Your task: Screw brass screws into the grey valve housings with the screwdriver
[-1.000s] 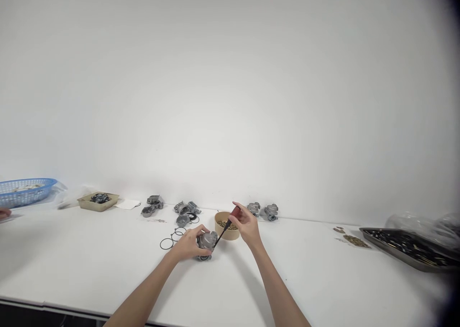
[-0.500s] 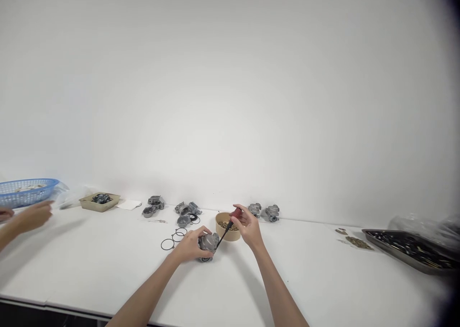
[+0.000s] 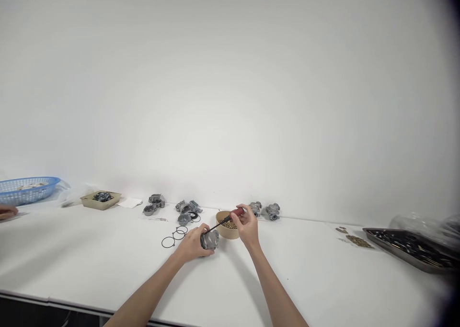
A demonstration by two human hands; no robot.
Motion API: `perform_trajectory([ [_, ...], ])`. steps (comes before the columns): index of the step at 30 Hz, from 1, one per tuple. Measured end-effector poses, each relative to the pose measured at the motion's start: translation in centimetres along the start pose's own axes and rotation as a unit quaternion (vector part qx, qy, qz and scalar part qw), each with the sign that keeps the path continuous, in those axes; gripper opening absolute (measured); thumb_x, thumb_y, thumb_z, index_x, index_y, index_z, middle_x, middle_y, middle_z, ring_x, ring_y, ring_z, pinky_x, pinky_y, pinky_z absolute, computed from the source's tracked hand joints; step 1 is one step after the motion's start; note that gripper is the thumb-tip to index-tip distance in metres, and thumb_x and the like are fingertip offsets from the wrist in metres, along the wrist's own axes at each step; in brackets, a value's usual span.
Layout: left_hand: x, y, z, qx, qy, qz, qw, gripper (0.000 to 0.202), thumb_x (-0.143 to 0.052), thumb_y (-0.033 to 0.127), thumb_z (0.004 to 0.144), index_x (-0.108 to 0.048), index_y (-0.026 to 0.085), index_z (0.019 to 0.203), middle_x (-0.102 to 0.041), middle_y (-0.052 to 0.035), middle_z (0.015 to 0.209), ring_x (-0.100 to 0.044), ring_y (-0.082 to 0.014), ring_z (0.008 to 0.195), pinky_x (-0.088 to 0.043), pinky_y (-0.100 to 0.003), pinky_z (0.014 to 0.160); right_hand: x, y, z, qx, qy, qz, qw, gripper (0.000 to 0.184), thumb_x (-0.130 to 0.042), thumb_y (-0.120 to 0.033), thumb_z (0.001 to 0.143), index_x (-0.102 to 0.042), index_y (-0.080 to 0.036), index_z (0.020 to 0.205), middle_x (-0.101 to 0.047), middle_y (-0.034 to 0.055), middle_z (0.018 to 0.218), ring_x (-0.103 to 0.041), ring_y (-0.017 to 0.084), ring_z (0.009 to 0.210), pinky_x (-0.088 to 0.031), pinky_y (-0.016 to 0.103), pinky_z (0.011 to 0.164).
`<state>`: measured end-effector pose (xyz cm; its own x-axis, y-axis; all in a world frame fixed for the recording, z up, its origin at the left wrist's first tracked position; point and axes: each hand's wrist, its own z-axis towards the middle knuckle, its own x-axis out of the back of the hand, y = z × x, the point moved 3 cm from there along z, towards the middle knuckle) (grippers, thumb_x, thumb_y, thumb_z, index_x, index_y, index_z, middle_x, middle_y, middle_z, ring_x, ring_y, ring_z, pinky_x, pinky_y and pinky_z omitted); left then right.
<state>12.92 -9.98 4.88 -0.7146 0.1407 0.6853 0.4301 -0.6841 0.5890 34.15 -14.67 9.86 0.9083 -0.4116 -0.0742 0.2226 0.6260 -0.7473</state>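
Observation:
My left hand (image 3: 193,243) is closed around a grey metal casting (image 3: 210,241), steadying it low over the table or on it; its underside is hidden. In my right hand (image 3: 247,225) is a screwdriver with a red handle (image 3: 236,213), its dark shaft slanting down to the left. The tip meets the upper edge of the casting near my left fingertips. Right behind stands a round tan bowl (image 3: 227,233) of small brass-coloured screws. Black ring gaskets (image 3: 168,242) lie left of my left hand.
Several grey castings (image 3: 184,212) sit along the wall, with another pair (image 3: 272,211) right of the bowl. At left are a tan tray (image 3: 101,200), a blue basket (image 3: 28,190) and a co-worker's hand (image 3: 7,212). A dark tray (image 3: 409,250) stands far right beside brass pieces (image 3: 358,241).
The screwdriver has swung to a flatter slant, its tip moving from the casting's right side to its upper left. The casting has turned in my left hand. The co-worker's arm has drawn back left.

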Motion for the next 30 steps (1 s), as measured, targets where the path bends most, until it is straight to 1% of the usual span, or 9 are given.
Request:
perform_trajectory([
  [3, 0.0, 0.0, 0.0, 0.005, -0.006, 0.006, 1.0, 0.055, -0.079, 0.043, 0.061, -0.055, 0.029, 0.108, -0.067, -0.0017, 0.105, -0.061, -0.0273, 0.097, -0.046, -0.033, 0.08, 0.1, 0.2, 0.0, -0.001, 0.008, -0.02, 1.0, 0.046, -0.073, -0.051, 0.078, -0.054, -0.021, 0.108, -0.069, 0.0061, 0.082, -0.071, 0.025, 0.074, -0.061, 0.038, 0.069],
  [6, 0.0, -0.1, 0.0, 0.011, -0.007, 0.006, 1.0, 0.056, -0.08, 0.043, 0.06, -0.055, 0.029, 0.108, -0.067, -0.0021, 0.107, -0.061, -0.0278, 0.099, -0.046, -0.032, 0.08, 0.6, 0.5, 0.2, -0.01, 0.014, -0.025, 1.0, 0.047, -0.073, -0.053, 0.078, -0.054, -0.021, 0.107, -0.07, 0.0067, 0.083, -0.071, 0.026, 0.074, -0.061, 0.038, 0.067],
  [8, 0.0, -0.1, 0.0, 0.009, -0.007, 0.006, 1.0, 0.057, -0.08, 0.044, 0.06, -0.056, 0.029, 0.109, -0.067, -0.0022, 0.108, -0.06, -0.0278, 0.1, -0.045, -0.031, 0.079, 0.7, 0.7, 0.2, -0.015, 0.014, -0.023, 1.0, 0.047, -0.073, -0.053, 0.078, -0.054, -0.021, 0.107, -0.07, 0.0068, 0.083, -0.072, 0.027, 0.075, -0.061, 0.038, 0.067],
  [13, 0.0, -0.2, 0.1, 0.004, -0.007, 0.016, 1.0, 0.058, -0.079, 0.046, 0.061, -0.056, 0.028, 0.111, -0.067, -0.0024, 0.102, -0.061, -0.0272, 0.097, -0.045, -0.03, 0.075, 0.5, 1.2, 0.3, -0.029, 0.007, -0.011, 1.0, 0.049, -0.075, -0.053, 0.076, -0.054, -0.022, 0.106, -0.07, 0.006, 0.081, -0.073, 0.028, 0.075, -0.061, 0.038, 0.067],
  [21, 0.0, -0.2, 0.1, 0.0, -0.007, 0.027, 1.0, 0.058, -0.08, 0.046, 0.06, -0.055, 0.029, 0.11, -0.068, -0.0009, 0.101, -0.062, -0.0267, 0.095, -0.043, -0.029, 0.073, 0.6, 1.8, 0.4, -0.029, 0.003, -0.002, 1.0, 0.052, -0.075, -0.053, 0.075, -0.054, -0.02, 0.11, -0.071, 0.008, 0.084, -0.073, 0.028, 0.075, -0.063, 0.041, 0.068],
  [24, -0.1, -0.3, 0.2, 0.001, -0.004, 0.031, 1.0, 0.059, -0.08, 0.045, 0.06, -0.055, 0.029, 0.11, -0.068, -0.0006, 0.102, -0.062, -0.0272, 0.096, -0.043, -0.03, 0.074, 0.6, 1.6, 0.5, -0.018, -0.026, 0.027, 0.999, 0.05, -0.073, -0.051, 0.079, -0.056, -0.02, 0.114, -0.073, 0.0121, 0.098, -0.073, 0.03, 0.088, -0.062, 0.044, 0.078],
  [27, -0.3, -0.5, 0.2, 0.009, 0.0, 0.035, 0.999, 0.059, -0.08, 0.045, 0.06, -0.055, 0.03, 0.11, -0.068, -0.0009, 0.104, -0.062, -0.0279, 0.097, -0.044, -0.031, 0.075, 0.4, 1.3, 0.6, -0.003, -0.075, 0.075, 0.994, 0.051, -0.067, -0.048, 0.086, -0.055, -0.02, 0.127, -0.068, 0.0149, 0.119, -0.068, 0.032, 0.109, -0.059, 0.049, 0.09],
  [28, -0.4, -0.6, 0.2, 0.011, 0.001, 0.034, 0.999, 0.059, -0.08, 0.046, 0.06, -0.055, 0.03, 0.11, -0.068, -0.0009, 0.104, -0.062, -0.028, 0.097, -0.044, -0.031, 0.076, 0.4, 1.3, 0.6, -0.001, -0.081, 0.083, 0.993, 0.054, -0.066, -0.047, 0.087, -0.053, -0.021, 0.132, -0.068, 0.0145, 0.119, -0.066, 0.032, 0.113, -0.059, 0.049, 0.09],
  [30, -0.5, -0.8, 0.2, 0.017, 0.005, 0.028, 0.999, 0.058, -0.08, 0.045, 0.06, -0.055, 0.03, 0.109, -0.068, -0.0009, 0.105, -0.062, -0.0278, 0.097, -0.045, -0.032, 0.079, 0.4, 1.3, 0.7, -0.004, -0.066, 0.077, 0.995, 0.058, -0.067, -0.046, 0.086, -0.052, -0.02, 0.136, -0.07, 0.0123, 0.109, -0.066, 0.031, 0.111, -0.061, 0.045, 0.083],
])
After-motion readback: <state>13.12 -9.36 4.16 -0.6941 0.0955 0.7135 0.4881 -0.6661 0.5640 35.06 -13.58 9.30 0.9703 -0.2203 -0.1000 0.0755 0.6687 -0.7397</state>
